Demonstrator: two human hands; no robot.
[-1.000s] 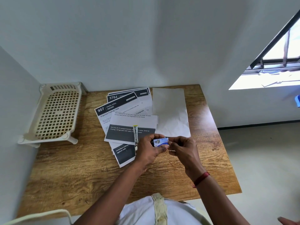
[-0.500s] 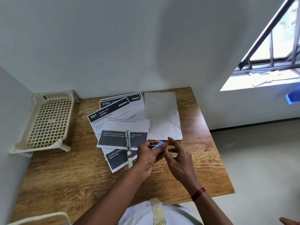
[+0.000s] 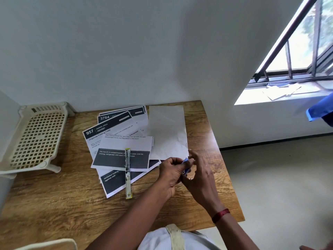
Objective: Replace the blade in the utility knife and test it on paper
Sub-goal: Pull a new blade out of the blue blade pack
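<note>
A slim utility knife (image 3: 127, 173) with yellow ends lies lengthwise on the printed sheets (image 3: 119, 141), left of both hands. My left hand (image 3: 171, 175) grips a small blue blade packet (image 3: 186, 166) above the table's right part. My right hand (image 3: 200, 175) is against the packet's right side, thumb and forefinger at its upper end, the other fingers spread. Whether a blade is out of the packet is too small to tell. A blank white sheet (image 3: 167, 130) lies behind the hands.
The wooden table (image 3: 54, 204) fits into a corner of white walls. A cream perforated plastic rack (image 3: 36, 138) stands at the back left. The table's right edge drops to the floor (image 3: 279, 186). A barred window (image 3: 306, 51) is at the upper right.
My head has tilted, so the scene sits lower in view. The packet has turned from flat and facing me to edge-on, and my right hand has opened its fingers beside it.
</note>
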